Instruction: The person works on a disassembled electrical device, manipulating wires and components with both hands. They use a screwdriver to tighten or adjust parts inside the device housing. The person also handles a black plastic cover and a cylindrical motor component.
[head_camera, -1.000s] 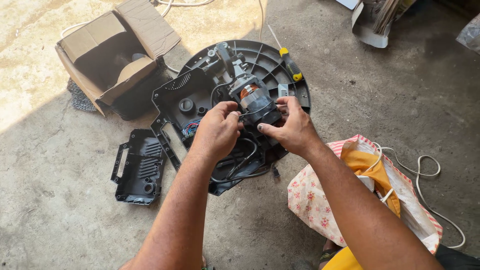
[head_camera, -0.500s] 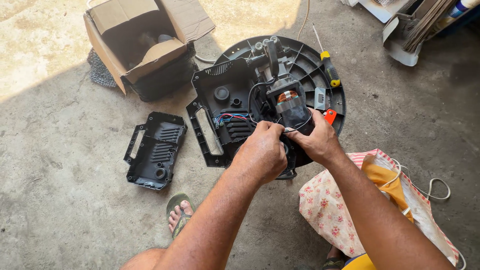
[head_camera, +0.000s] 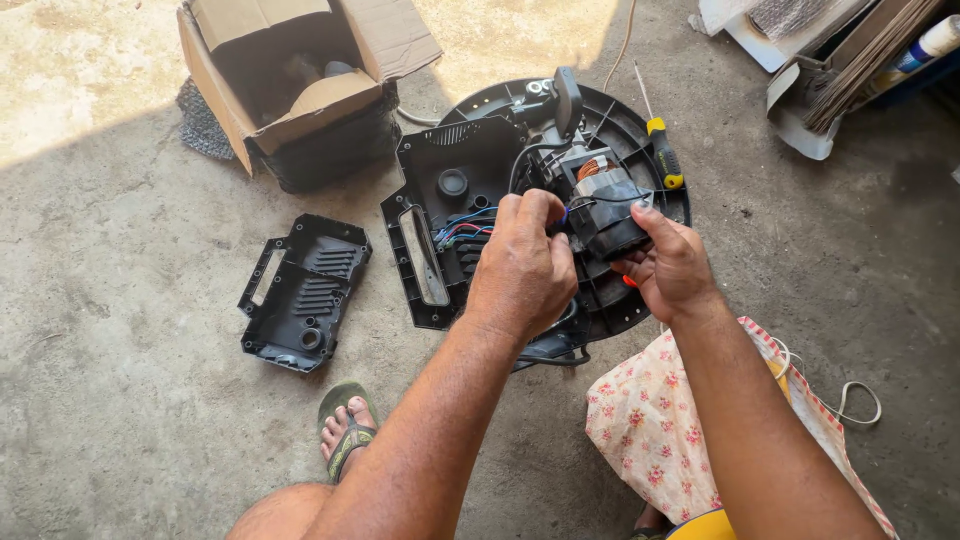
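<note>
While the round black base (head_camera: 640, 290) of an opened appliance lies flat on the concrete floor (head_camera: 120, 260), both hands work at the small electric motor (head_camera: 600, 205) that sits just above its middle, copper windings showing at the motor's top. The left hand (head_camera: 520, 265) is curled into a loose fist with its fingertips pinched on something at the motor's left side, beside a bundle of red and blue wires (head_camera: 462, 225); what exactly the fingers pinch is hidden by the knuckles. The right hand (head_camera: 672, 268) grips the motor's lower right side, thumb pressed on its face and fingers wrapped beneath. A yellow-handled screwdriver (head_camera: 660, 150) rests on the base's right rim. A loose black plastic cover (head_camera: 303, 293) lies apart on the floor to the left, near a foot in a green sandal (head_camera: 347, 428). An open cardboard box (head_camera: 300, 75) stands behind the cover, and a floral cloth (head_camera: 650, 430) lies just below the base, under the right forearm
</note>
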